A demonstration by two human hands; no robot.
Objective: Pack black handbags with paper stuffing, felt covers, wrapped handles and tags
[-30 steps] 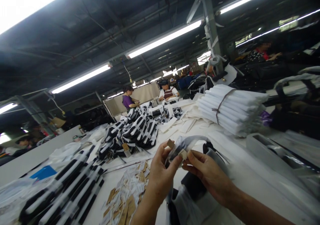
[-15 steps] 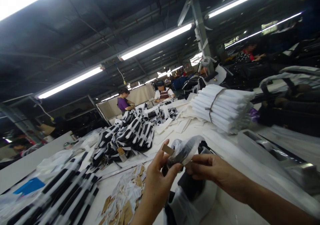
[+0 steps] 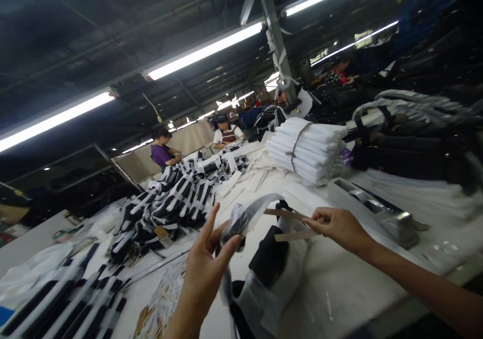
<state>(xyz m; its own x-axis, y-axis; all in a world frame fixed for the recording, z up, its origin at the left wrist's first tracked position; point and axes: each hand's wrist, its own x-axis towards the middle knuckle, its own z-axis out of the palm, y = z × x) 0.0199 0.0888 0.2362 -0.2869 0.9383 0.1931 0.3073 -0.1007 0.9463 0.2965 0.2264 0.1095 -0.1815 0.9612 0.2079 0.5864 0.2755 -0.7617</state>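
My left hand (image 3: 206, 263) pinches a bunched piece of clear plastic wrap (image 3: 247, 216) between thumb and fingers, held above the white table (image 3: 339, 299). Off to the right, my right hand (image 3: 334, 224) is closed on thin brown paper strips (image 3: 290, 236) that reach back toward the wrap. Below both hands lies a black and white garment in a plastic bag (image 3: 269, 273).
A heap of black and white striped garments (image 3: 169, 203) lies ahead on the left, more striped pieces (image 3: 60, 304) at the near left. A tied stack of white folded pieces (image 3: 305, 148) stands at right. Loose paper tags (image 3: 158, 309) lie nearby. Other people work at the far end.
My right hand has pulled away to the right, drawing the brown strips out from the plastic wrap. The view has swung and the left hand has dropped lower in the frame.
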